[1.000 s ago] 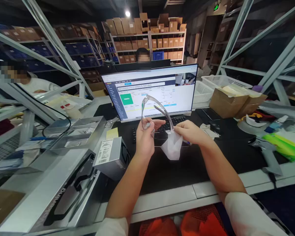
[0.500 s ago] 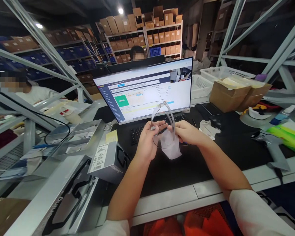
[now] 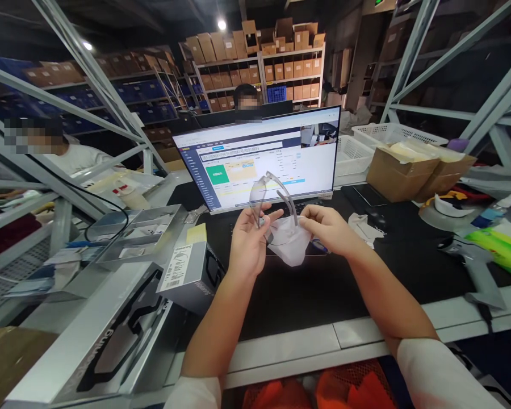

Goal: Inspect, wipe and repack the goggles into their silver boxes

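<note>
I hold a pair of clear glasses (image 3: 269,192) up in front of the monitor (image 3: 259,156), above a black desk mat (image 3: 315,284). My left hand (image 3: 247,241) pinches one end of the frame between thumb and fingers. My right hand (image 3: 330,228) is closed on a white cloth (image 3: 290,245) and on the other side of the glasses. The cloth hangs between both hands, just above the keyboard (image 3: 281,213).
A grey box (image 3: 191,271) with a barcode label and a larger open grey case (image 3: 93,335) lie at my left. Cardboard boxes (image 3: 413,167), white baskets (image 3: 387,135) and a barcode scanner (image 3: 472,264) stand at the right. Two people sit behind the monitor and at far left.
The glasses have turned and tilted in my hands, and the cloth has shifted up against the frame. Both hands stay closed on them.
</note>
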The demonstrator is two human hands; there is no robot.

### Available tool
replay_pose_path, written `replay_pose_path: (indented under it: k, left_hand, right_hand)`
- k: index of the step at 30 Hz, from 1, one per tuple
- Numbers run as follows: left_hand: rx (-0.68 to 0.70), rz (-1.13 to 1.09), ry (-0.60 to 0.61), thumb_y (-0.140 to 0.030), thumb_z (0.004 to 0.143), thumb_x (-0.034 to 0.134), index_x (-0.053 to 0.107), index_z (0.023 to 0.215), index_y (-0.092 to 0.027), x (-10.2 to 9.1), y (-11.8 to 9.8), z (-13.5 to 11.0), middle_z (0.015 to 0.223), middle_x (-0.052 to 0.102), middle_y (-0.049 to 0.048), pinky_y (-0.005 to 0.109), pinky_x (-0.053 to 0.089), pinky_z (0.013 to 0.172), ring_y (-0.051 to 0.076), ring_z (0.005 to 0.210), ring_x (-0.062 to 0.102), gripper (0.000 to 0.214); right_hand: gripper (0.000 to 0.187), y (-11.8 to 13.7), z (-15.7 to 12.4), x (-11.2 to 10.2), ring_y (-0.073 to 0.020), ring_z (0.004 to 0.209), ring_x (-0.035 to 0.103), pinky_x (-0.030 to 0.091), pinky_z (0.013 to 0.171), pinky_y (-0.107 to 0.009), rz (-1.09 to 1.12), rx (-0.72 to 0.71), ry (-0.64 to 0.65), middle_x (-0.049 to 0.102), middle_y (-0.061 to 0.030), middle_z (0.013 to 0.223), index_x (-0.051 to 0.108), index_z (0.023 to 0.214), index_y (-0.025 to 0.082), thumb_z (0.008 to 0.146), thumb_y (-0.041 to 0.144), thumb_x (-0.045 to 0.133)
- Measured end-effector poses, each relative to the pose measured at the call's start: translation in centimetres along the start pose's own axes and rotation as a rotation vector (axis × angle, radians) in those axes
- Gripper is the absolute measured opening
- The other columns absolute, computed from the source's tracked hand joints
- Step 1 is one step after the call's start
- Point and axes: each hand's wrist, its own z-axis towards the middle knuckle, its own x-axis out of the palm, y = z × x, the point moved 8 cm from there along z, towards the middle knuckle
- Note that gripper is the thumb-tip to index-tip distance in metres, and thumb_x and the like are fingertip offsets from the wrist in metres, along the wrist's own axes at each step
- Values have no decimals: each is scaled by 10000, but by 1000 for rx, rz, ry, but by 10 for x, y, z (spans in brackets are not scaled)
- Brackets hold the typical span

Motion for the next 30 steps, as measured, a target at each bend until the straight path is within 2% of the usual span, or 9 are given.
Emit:
replay_pose_path:
  k: [4,8,11,13,16,20,22,26,30]
  left_hand:
    - [68,24,40,-261,672,884,577,810,-194,5,-4,-6,1185,658,36,349,536,954,265,1128,691,344]
    - [31,-16,50,-285,704,865,541,809,-195,8,1,-7,1214,645,36,400,533,973,261,1077,712,352]
    - [45,2,6,-288,699,868,539,807,-189,4,-1,-4,1253,625,46,371,553,925,255,1050,720,360]
    - [67,21,-12,-288,692,873,546,803,-184,1,-4,-4,1278,615,54,358,558,915,260,1063,716,361]
    - [87,51,0,-278,694,874,566,814,-184,0,-9,-5,1295,609,55,374,551,953,266,1076,714,344]
    - [103,136,60,-245,719,853,605,838,-185,4,-13,-10,1339,582,59,376,561,958,271,1096,706,281]
    - [108,165,80,-228,707,856,620,838,-183,5,-14,-13,1357,566,62,382,563,963,270,1099,703,273]
    - [141,173,83,-216,688,867,640,829,-183,7,-17,-14,1349,563,65,395,546,992,257,1081,707,269]
    - [186,119,0,-251,719,852,615,832,-196,1,-20,-12,1287,603,41,364,535,977,241,1069,709,268]
  right_hand:
    - [245,2,0,3,-121,627,503,407,585,-247,52,-30,-22,527,23,691,554,792,178,905,393,588]
    - [204,6,-2,0,-138,676,540,426,631,-268,-9,-93,-78,577,1,758,590,891,181,938,377,558]
    - [255,32,-18,-14,-171,774,579,450,718,-307,-276,-320,-326,626,-30,871,582,1169,195,937,301,568]
    - [314,56,-35,-10,-190,833,584,445,772,-329,-504,-532,-397,633,-52,910,581,1237,197,925,235,575]
    - [258,68,-44,19,-182,759,574,401,714,-317,-767,-641,-178,633,-42,805,651,1165,199,946,170,517]
    - [335,50,-35,31,-179,702,602,323,640,-316,-951,-459,-45,708,-50,813,645,1249,203,963,162,476]
    - [275,43,-30,32,-178,686,611,298,625,-318,-993,-407,-41,727,-58,820,696,1141,200,965,180,485]
    - [251,41,-29,37,-173,677,610,298,628,-312,-963,-431,27,701,-45,739,711,862,195,973,189,486]
    - [227,45,-35,42,-168,776,644,379,727,-275,-774,-485,167,738,-24,862,716,967,212,964,147,498]
